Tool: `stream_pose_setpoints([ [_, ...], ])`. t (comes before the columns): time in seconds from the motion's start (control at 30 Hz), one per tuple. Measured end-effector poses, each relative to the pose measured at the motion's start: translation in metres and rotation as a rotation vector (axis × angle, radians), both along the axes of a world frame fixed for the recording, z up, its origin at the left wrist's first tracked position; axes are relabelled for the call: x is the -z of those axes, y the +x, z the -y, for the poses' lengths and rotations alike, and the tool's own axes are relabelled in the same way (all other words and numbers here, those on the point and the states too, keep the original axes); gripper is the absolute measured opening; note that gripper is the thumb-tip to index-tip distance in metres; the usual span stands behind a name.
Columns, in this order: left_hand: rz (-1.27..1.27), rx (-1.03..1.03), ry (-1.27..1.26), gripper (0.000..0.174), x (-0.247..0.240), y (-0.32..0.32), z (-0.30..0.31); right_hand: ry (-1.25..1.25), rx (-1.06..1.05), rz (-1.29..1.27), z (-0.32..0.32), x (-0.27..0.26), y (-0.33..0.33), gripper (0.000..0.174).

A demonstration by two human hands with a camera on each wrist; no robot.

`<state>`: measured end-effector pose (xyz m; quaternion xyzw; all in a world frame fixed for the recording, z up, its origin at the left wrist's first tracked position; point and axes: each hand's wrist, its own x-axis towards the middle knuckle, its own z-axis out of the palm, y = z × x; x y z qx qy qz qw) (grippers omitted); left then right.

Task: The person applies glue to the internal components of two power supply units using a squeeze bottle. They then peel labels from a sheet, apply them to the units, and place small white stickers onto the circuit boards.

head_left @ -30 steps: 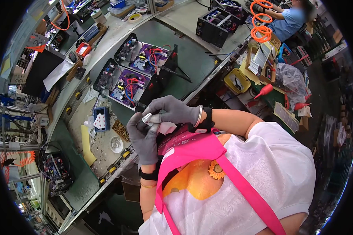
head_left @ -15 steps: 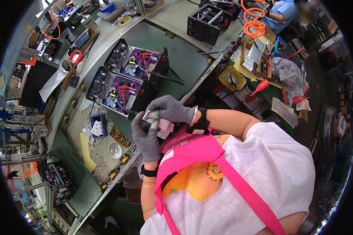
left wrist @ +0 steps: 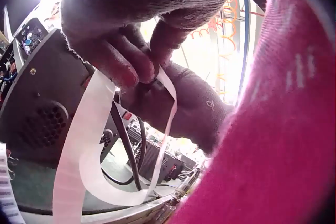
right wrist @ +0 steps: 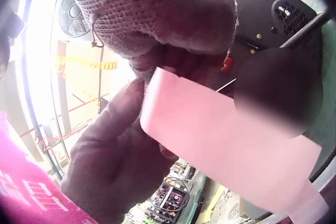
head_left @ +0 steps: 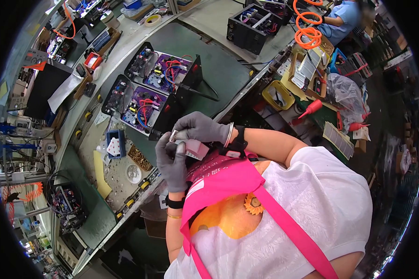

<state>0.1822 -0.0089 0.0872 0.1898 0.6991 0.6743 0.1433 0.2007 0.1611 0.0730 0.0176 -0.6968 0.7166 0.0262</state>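
Note:
Both gloved hands meet in front of the pink apron, over the bench edge. Between the fingertips of my left hand point(head_left: 171, 168) and right hand point(head_left: 201, 128) is a white paper strip point(head_left: 196, 149), its small pale end point(head_left: 173, 136) poking up. The left wrist view has the strip point(left wrist: 73, 145) hanging in a long loop below the pinching fingers. Seen from the right wrist, its wide part point(right wrist: 226, 140) extends from the grip, with the left thumb point(right wrist: 123, 100) close to its edge. Just beyond the hands stand two open black-cased units with purple circuit boards point(head_left: 144, 106).
Left of the units are a blue bin point(head_left: 115, 144), a tray of brass screws point(head_left: 139, 157) and a white dish point(head_left: 133, 174). A yellow basket point(head_left: 278, 95) and a red squeeze bottle point(head_left: 312, 109) stand at right. An orange coiled hose point(head_left: 308, 37) hangs near another person.
The hands stay together with fingers shifting slightly on the strip. More of its pinkish-white length shows below the right hand. The head view has moved a little.

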Motion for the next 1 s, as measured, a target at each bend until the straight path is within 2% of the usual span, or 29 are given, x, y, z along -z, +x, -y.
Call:
stream_pose_setpoints([
  [0.1,-0.046,-0.019,0.029,0.034,0.008,-0.005,0.005,0.172,0.015,-0.06,-0.002,-0.001,-0.001,0.015],
  [0.3,-0.001,-0.066,0.127,0.026,0.012,-0.009,0.008,0.224,-0.014,-0.038,0.003,0.003,-0.003,0.016],
  [0.5,0.049,-0.07,0.115,0.027,0.011,-0.011,0.009,0.05,-0.024,0.051,0.008,0.007,-0.003,0.016],
  [0.6,0.024,-0.109,0.118,0.031,0.012,-0.013,0.007,0.015,0.043,0.053,0.007,0.01,-0.008,0.017],
  [0.73,0.08,-0.13,0.121,0.036,0.014,-0.013,0.015,-0.265,0.193,0.137,-0.012,0.023,-0.036,0.02],
  [0.87,0.154,-0.086,0.077,0.034,0.017,-0.01,0.022,0.002,0.166,0.228,-0.019,0.031,-0.052,0.028],
  [0.9,0.161,-0.083,0.064,0.033,0.015,-0.009,0.022,0.021,0.142,0.227,-0.018,0.032,-0.055,0.031],
  [1.0,0.151,-0.077,0.051,0.033,0.014,-0.009,0.023,0.002,0.124,0.201,-0.014,0.03,-0.06,0.027],
])
